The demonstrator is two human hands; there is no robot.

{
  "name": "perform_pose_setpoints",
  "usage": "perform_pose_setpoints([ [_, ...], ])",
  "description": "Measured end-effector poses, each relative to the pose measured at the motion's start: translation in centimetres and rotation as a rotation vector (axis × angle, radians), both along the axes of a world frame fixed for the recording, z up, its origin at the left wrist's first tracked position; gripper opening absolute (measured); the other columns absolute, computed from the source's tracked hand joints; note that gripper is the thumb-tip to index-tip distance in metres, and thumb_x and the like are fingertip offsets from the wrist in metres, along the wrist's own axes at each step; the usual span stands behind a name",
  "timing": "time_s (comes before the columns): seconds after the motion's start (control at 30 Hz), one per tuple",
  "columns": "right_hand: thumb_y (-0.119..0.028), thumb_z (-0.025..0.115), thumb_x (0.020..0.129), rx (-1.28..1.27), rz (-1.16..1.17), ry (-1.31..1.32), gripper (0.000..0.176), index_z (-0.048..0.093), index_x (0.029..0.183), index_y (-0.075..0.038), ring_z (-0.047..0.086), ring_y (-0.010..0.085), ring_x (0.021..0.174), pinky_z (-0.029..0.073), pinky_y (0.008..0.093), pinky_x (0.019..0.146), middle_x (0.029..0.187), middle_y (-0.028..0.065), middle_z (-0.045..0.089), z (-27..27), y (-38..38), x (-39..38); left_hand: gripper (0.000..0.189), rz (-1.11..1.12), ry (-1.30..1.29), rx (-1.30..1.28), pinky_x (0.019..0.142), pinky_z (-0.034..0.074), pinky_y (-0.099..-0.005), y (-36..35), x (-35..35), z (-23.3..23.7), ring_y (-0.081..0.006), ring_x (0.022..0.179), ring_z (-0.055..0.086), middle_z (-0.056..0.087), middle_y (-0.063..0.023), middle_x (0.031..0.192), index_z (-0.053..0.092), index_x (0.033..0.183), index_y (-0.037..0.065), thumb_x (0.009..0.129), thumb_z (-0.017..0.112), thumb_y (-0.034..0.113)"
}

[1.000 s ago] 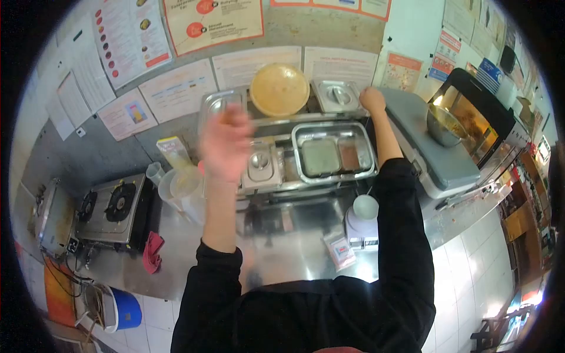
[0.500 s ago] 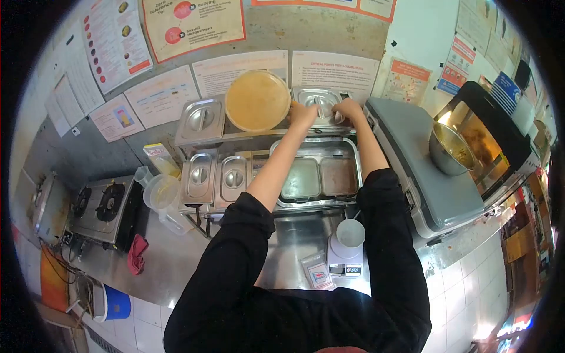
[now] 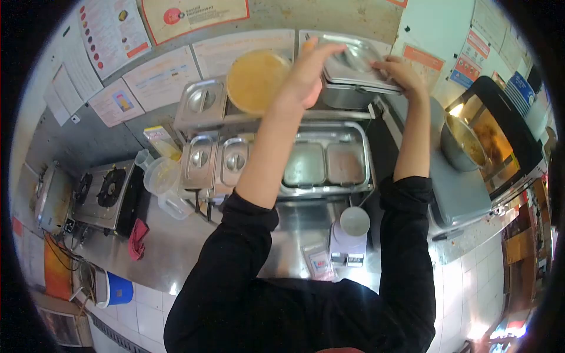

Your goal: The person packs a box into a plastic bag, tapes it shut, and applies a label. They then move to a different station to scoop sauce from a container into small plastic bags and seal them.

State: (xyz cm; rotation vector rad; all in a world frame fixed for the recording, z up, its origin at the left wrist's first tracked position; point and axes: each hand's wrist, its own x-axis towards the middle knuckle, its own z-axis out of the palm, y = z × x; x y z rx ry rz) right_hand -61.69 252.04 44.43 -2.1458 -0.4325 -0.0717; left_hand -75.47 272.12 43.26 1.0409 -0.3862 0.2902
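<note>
A lidded steel food pan (image 3: pixel 348 96) sits tilted at the right end of the upper shelf. Its shiny lid (image 3: pixel 356 56) is between my two hands. My left hand (image 3: pixel 305 73), slightly blurred, grips the left edge with the fingers reaching over the lid. My right hand (image 3: pixel 405 75) holds the right edge, fingertips on the rim. Just left of my left hand stands a round tub with a tan top (image 3: pixel 256 81). Below my forearms is a large steel tray (image 3: pixel 368 159) holding two rectangular pans, one greenish (image 3: pixel 304 165) and one brownish (image 3: pixel 346 163).
More lidded pans (image 3: pixel 200 101) line the left side. A scale (image 3: pixel 348 250) with a white cup (image 3: pixel 355 222) and a small packet (image 3: pixel 319 263) lie in front. At right are a grey-lidded box (image 3: pixel 462 194) and a metal bowl (image 3: pixel 462 143). A gas stove (image 3: pixel 106 191) stands left.
Both hands have moved up and right, spreading from the lid's handle area to the pan's sides. The pan has shifted and tilted. The camera view has moved slightly.
</note>
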Motion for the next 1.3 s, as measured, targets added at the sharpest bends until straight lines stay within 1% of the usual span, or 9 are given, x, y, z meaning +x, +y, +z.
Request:
perform_pose_setpoints([
  [0.17, -0.028, 0.067, 0.079, 0.100, 0.134, -0.051, 0.029, 0.061, 0.091, -0.002, 0.047, 0.0079, 0.056, 0.036, 0.0231, 0.049, 0.067, -0.0004, 0.054, -3.2, -1.5, -12.2, 0.082, -0.463, 0.056, -0.032, 0.091, 0.041, -0.0553, 4.5, -9.9, -4.0, -0.0294, 0.117, 0.043, 0.039, -0.0159, 0.129, 0.017, 0.141, 0.005, 0.080, 0.064, 0.034],
  [0.27, -0.022, 0.066, 0.080, 0.134, 0.156, 0.013, 0.031, 0.059, 0.100, -0.001, 0.050, 0.0086, 0.059, 0.040, 0.0247, 0.052, 0.073, 0.0013, 0.057, -8.5, -1.5, -20.8, 0.075, -0.651, 0.196, -0.114, 0.085, 0.046, -0.0512, 5.5, -17.2, -9.3, -0.0259, 0.114, 0.045, 0.037, -0.0131, 0.131, 0.017, 0.142, 0.012, 0.084, 0.061, 0.031],
  [0.43, -0.023, 0.068, 0.076, -0.244, -0.020, 0.148, 0.046, 0.053, 0.113, 0.001, 0.064, 0.0286, 0.076, 0.049, 0.0367, 0.067, 0.087, 0.0195, 0.065, -17.5, 0.0, -32.8, 0.073, -0.648, 0.567, 0.021, 0.089, 0.043, -0.0427, 7.1, -26.8, -18.5, -0.0236, 0.119, 0.039, 0.034, -0.0122, 0.130, 0.021, 0.139, 0.011, 0.083, 0.063, 0.030],
  [0.63, -0.024, 0.069, 0.074, -0.087, 0.009, 0.190, 0.052, 0.049, 0.114, 0.002, 0.064, 0.0370, 0.083, 0.049, 0.0389, 0.073, 0.090, 0.0247, 0.064, -31.1, 4.2, -38.0, 0.064, -0.378, 0.970, 0.280, 0.095, 0.037, -0.0392, 9.2, -30.2, -28.9, -0.0248, 0.120, 0.037, 0.034, -0.0155, 0.128, 0.029, 0.131, 0.008, 0.082, 0.063, 0.031],
  [0.77, -0.025, 0.069, 0.075, 0.011, -0.064, 0.219, 0.055, 0.046, 0.116, 0.003, 0.063, 0.0370, 0.085, 0.049, 0.0394, 0.074, 0.090, 0.0254, 0.063, -36.3, 6.6, -37.9, 0.063, -0.162, 0.861, 0.522, 0.097, 0.034, -0.0391, 9.9, -29.4, -35.9, -0.0291, 0.120, 0.035, 0.034, -0.0202, 0.126, 0.032, 0.127, 0.007, 0.080, 0.065, 0.033],
  [0.97, -0.033, 0.069, 0.076, -0.073, -0.180, 0.186, 0.058, 0.047, 0.117, 0.002, 0.063, 0.0333, 0.078, 0.048, 0.0375, 0.069, 0.084, 0.0213, 0.063, -38.6, 7.6, -36.1, 0.066, 0.073, 0.770, 0.924, 0.097, 0.034, -0.0418, 8.2, -27.0, -33.3, -0.0357, 0.119, 0.035, 0.033, -0.0284, 0.125, 0.034, 0.118, -0.005, 0.076, 0.067, 0.035],
  [1.03, -0.038, 0.068, 0.077, -0.110, -0.156, 0.320, 0.058, 0.050, 0.116, 0.001, 0.061, 0.0291, 0.071, 0.047, 0.0356, 0.065, 0.079, 0.0179, 0.061, -36.4, 7.4, -36.3, 0.066, 0.614, 0.365, 1.708, 0.088, 0.040, -0.0412, 6.2, -27.1, -31.7, -0.0349, 0.107, 0.045, 0.041, -0.0248, 0.118, 0.034, 0.119, -0.003, 0.073, 0.070, 0.029],
  [1.17, -0.039, 0.067, 0.078, 0.078, -0.400, 0.271, 0.052, 0.056, 0.112, -0.001, 0.060, 0.0257, 0.066, 0.046, 0.0348, 0.062, 0.076, 0.0143, 0.060, -38.1, 3.6, -36.5, 0.064, 0.441, 0.317, 1.594, 0.086, 0.043, -0.0451, 3.1, -24.0, -32.2, -0.0428, 0.106, 0.049, 0.047, -0.0294, 0.114, 0.034, 0.119, -0.006, 0.073, 0.068, 0.024],
  [1.3, -0.025, 0.070, 0.074, -0.321, -0.511, -0.030, 0.038, 0.061, 0.106, -0.005, 0.059, 0.0253, 0.070, 0.046, 0.0349, 0.062, 0.085, 0.0138, 0.059, -39.8, -1.3, -38.3, 0.045, 0.309, 0.490, 1.429, 0.074, 0.047, -0.0477, 3.4, -23.2, -33.1, -0.0429, 0.083, 0.060, 0.059, -0.0263, 0.091, 0.039, 0.110, -0.003, 0.075, 0.061, 0.014],
])
